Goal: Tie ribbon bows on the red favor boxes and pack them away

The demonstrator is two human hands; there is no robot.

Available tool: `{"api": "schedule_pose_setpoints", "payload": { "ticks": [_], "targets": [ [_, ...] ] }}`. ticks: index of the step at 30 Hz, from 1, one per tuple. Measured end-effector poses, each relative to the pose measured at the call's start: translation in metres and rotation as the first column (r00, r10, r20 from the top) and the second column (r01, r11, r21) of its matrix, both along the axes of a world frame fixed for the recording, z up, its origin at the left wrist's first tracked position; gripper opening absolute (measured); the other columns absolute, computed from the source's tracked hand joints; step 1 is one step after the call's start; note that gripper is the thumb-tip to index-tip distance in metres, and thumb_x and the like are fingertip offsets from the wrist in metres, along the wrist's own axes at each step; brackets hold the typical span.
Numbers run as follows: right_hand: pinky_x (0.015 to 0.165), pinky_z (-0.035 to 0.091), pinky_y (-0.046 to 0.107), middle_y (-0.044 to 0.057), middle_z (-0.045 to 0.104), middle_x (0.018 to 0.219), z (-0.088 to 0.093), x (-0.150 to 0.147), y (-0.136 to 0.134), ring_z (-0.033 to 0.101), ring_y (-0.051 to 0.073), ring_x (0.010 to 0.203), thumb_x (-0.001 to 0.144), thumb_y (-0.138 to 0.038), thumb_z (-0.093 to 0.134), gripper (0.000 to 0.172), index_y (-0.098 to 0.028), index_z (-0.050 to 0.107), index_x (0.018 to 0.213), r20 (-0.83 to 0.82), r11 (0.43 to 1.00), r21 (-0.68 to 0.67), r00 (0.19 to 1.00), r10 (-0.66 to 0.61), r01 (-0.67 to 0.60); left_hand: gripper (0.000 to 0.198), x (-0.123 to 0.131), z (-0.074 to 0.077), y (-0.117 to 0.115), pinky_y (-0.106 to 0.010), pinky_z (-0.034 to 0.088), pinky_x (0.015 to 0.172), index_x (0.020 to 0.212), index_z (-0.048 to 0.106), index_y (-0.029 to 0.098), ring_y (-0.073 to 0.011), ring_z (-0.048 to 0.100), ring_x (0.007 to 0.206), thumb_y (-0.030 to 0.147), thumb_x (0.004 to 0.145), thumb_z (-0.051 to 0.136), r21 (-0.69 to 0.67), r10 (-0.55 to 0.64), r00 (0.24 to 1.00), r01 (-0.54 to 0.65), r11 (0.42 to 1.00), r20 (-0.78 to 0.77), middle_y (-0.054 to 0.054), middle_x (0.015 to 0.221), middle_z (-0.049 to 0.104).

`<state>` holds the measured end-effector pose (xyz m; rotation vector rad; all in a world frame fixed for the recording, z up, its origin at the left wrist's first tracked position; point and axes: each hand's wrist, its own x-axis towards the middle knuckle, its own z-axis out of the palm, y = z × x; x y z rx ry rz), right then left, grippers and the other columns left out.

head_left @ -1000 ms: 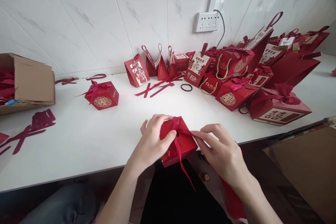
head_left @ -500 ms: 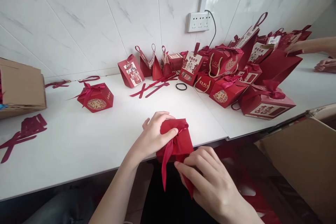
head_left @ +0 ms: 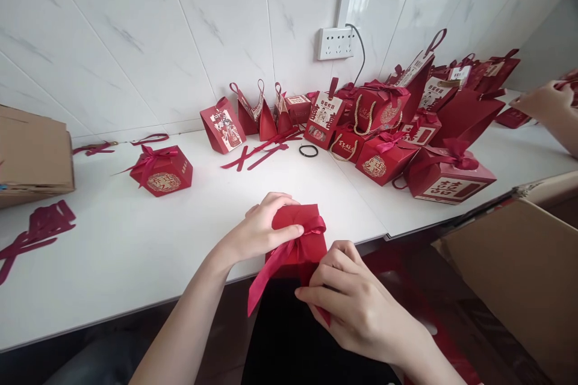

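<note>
A small red gift box [head_left: 311,249] sits at the table's front edge, with a loosely looped red ribbon [head_left: 273,261] on its top. My left hand [head_left: 264,225] is wrapped over the box's left side, its thumb pressing on the ribbon where the loop crosses. One ribbon tail hangs over the front of the box toward the lower left. At the box's front right corner, my right hand [head_left: 352,298] has its fingers closed on the other ribbon tail, whose end shows below the fingers. Part of the box is hidden behind both hands.
A bow-tied red box [head_left: 160,174] stands at left on the white table [head_left: 180,234]. Several red boxes and bags crowd the back right, near a black ring [head_left: 308,151]. Cardboard boxes [head_left: 519,277] stand at both sides. Another person's hand [head_left: 544,102] holds something red at far right.
The left ribbon tail has swung outward to the left, and the loop stands out wider. My right hand has stayed near the box's corner. The other person's hand has lifted something red.
</note>
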<state>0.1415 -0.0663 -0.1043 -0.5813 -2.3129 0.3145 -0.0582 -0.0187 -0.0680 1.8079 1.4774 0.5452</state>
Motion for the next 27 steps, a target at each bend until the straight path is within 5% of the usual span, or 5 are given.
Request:
{"api": "schedule_pose_setpoints", "payload": {
  "ticks": [7, 11, 14, 19, 27],
  "targets": [
    [0.076, 0.039, 0.041, 0.004, 0.058, 0.071, 0.015, 0.010, -0.001, 0.051, 0.016, 0.070, 0.086, -0.030, 0.049, 0.023, -0.014, 0.063, 0.093, -0.112, 0.992, -0.033, 0.987, 0.118, -0.122, 0.043, -0.002, 0.000, 0.005, -0.037, 0.035, 0.106, 0.114, 0.055, 0.026, -0.0247, 0.044, 0.125, 0.043, 0.075, 0.062, 0.009, -0.049, 0.991, 0.048, 0.999, 0.121, -0.004, 0.133, 0.046],
    [0.060, 0.041, 0.030, 0.002, 0.056, 0.070, 0.015, 0.015, 0.017, 0.051, 0.014, 0.065, 0.090, -0.023, 0.043, 0.018, -0.016, 0.059, 0.088, -0.341, 0.958, -0.220, 0.905, -0.254, 0.185, 0.042, 0.004, -0.004, 0.004, -0.038, 0.037, 0.104, 0.110, 0.059, 0.026, -0.0266, 0.046, 0.123, 0.043, 0.072, 0.066, 0.035, 0.004, 0.984, -0.011, 0.999, 0.177, -0.004, 0.132, 0.048],
    [0.063, 0.044, 0.028, 0.003, 0.056, 0.076, 0.014, 0.008, 0.030, 0.053, 0.015, 0.071, 0.088, -0.021, 0.049, 0.010, -0.017, 0.058, 0.088, -0.296, 0.882, -0.266, 0.837, -0.460, 0.390, 0.038, 0.009, -0.014, -0.001, -0.040, 0.037, 0.103, 0.110, 0.058, 0.026, -0.0265, 0.047, 0.122, 0.044, 0.077, 0.061, 0.084, 0.180, 0.927, -0.219, 0.972, 0.329, -0.005, 0.126, 0.054],
    [0.078, 0.047, 0.035, 0.010, 0.057, 0.097, 0.024, -0.012, 0.024, 0.054, 0.020, 0.093, 0.080, -0.014, 0.055, 0.020, -0.014, 0.060, 0.100, -0.236, 0.982, 0.002, 0.954, -0.184, 0.189, 0.020, 0.006, -0.043, -0.025, -0.038, 0.038, 0.100, 0.094, 0.060, 0.021, -0.0226, 0.051, 0.112, 0.030, 0.086, 0.043, 0.250, 0.256, 0.661, -0.570, 0.783, 0.706, -0.005, 0.106, 0.058],
    [0.095, 0.039, 0.044, 0.007, 0.067, 0.092, 0.009, -0.034, 0.005, 0.058, 0.020, 0.096, 0.084, -0.015, 0.057, 0.020, -0.013, 0.063, 0.103, -0.141, 0.962, 0.222, 0.981, -0.131, 0.161, 0.022, -0.008, -0.036, -0.057, -0.039, 0.039, 0.099, 0.103, 0.057, 0.025, -0.0244, 0.044, 0.118, 0.022, 0.082, 0.051, 0.384, 0.015, 0.946, -0.146, 0.912, 0.323, -0.006, 0.120, 0.048]
  ]
}}
